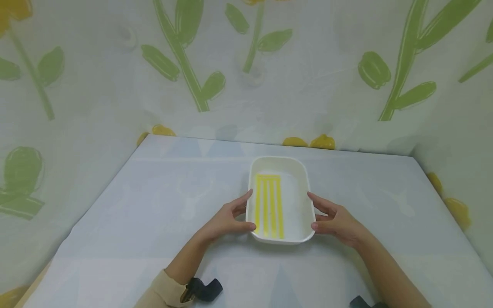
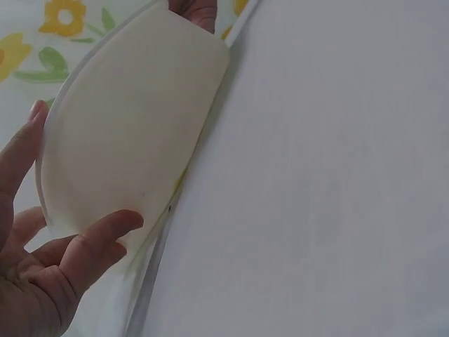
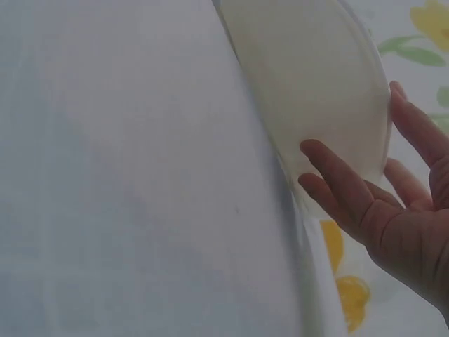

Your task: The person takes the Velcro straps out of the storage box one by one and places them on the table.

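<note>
A white rectangular plastic tray point(image 1: 298, 205) with rounded corners is tilted so that its inside faces the head camera. Yellow stripes point(image 1: 272, 209), joined by a bar at the far end, run lengthwise along the left half of its floor. My left hand point(image 1: 233, 218) holds the tray's left side, thumb at the near corner of the rim. Opposite it, my right hand point(image 1: 339, 224) holds the right side, its thumb also by the near corner. Both wrist views show the tray's pale outer wall point(image 2: 133, 119) with fingertips against it; the striped inside is hidden there.
Under the tray spreads a table point(image 1: 146, 214) with a pale white-blue cover. Behind and beside it hangs white cloth point(image 1: 300, 85) printed with green stems and yellow flowers. A black device point(image 1: 206, 289) sits on the left wrist, by a beige sleeve point(image 1: 161, 288).
</note>
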Available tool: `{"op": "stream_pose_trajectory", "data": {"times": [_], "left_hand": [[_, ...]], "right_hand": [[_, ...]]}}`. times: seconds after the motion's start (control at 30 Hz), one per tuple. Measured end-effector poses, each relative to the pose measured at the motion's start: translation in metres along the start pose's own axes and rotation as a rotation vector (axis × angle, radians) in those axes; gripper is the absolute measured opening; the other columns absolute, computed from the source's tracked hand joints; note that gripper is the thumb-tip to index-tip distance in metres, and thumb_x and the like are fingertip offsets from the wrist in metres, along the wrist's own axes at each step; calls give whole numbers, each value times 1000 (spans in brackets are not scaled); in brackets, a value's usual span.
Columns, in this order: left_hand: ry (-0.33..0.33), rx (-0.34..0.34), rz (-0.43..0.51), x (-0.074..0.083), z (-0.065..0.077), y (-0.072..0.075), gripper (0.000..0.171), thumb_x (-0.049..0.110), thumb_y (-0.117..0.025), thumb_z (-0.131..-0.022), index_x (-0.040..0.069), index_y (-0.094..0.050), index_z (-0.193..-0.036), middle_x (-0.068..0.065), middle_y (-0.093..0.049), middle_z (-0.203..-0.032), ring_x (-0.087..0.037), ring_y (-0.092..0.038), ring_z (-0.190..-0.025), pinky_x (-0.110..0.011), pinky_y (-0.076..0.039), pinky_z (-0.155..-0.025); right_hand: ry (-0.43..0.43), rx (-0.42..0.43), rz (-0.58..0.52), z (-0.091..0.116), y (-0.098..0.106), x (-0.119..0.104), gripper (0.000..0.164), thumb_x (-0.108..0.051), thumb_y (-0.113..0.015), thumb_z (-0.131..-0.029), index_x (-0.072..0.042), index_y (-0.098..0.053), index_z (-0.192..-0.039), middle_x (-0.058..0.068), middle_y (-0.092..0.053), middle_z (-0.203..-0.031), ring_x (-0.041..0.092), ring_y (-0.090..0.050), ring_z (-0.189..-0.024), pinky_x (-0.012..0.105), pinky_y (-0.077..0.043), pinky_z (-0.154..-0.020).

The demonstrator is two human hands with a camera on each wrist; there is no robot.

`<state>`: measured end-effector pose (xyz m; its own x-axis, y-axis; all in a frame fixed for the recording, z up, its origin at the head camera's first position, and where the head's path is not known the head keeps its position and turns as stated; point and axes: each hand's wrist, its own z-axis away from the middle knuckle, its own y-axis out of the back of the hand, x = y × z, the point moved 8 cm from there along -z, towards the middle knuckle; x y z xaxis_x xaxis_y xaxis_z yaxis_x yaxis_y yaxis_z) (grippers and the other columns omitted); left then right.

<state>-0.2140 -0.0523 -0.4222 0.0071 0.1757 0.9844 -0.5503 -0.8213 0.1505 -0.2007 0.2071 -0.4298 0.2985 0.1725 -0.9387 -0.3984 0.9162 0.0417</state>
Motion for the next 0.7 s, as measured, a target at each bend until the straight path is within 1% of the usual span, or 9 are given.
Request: {"op": "stream_pose_trajectory", "data": {"times": [0.13, 0.23, 0.33, 0.47, 0.6, 0.7], "left_hand": [[22, 15, 3, 0, -4, -5, 90, 20, -79, -77, 22, -26, -150, -3, -34, -151, -22, -40, -135, -45, -33, -108], [43, 19, -15, 1, -7, -8, 90, 19, -79, -77, 24, -27, -150, 1, -34, -151, -19, -40, -135, -44, -33, -109], [29, 3, -38, 3, -8, -10, 89, 18, -78, -78, 20, -26, -150, 1, -31, -153, -22, -40, -135, -44, -36, -107], [25, -20, -53, 5, -9, -9, 92, 17, -78, -78, 18, -23, -151, 0, -26, -155, -28, -40, -134, -45, -41, -103], [17, -57, -47, 4, -11, -7, 100, 21, -81, -75, 18, -17, -152, 1, -18, -158, -28, -35, -138, -46, -35, -107], [-11, -98, -37, 3, -14, -6, 105, 25, -82, -74, 16, -13, -153, 2, -12, -159, -27, -28, -141, -46, -30, -110]], "right_hand": [[3, 18, 14, 4, 7, 2, 84, -8, -71, -82, -22, -24, -151, 13, -17, -157, 36, -36, -135, 38, -50, -92], [9, 22, 34, 6, 10, 2, 84, -10, -71, -83, -20, -23, -151, 15, -17, -157, 36, -37, -134, 38, -50, -91], [6, 30, 43, 9, 12, 3, 84, -10, -71, -83, -20, -23, -151, 15, -18, -157, 35, -38, -134, 38, -50, -91], [1, 41, 41, 11, 12, 2, 83, -10, -72, -82, -18, -25, -151, 18, -20, -155, 35, -41, -132, 38, -51, -90], [-8, 53, 51, 13, 11, -2, 83, -12, -73, -82, -17, -25, -151, 24, -22, -153, 38, -42, -131, 40, -52, -87], [-10, 57, 89, 13, 10, -7, 84, -14, -74, -82, -17, -26, -150, 26, -26, -151, 39, -45, -128, 41, -53, -85]]}}
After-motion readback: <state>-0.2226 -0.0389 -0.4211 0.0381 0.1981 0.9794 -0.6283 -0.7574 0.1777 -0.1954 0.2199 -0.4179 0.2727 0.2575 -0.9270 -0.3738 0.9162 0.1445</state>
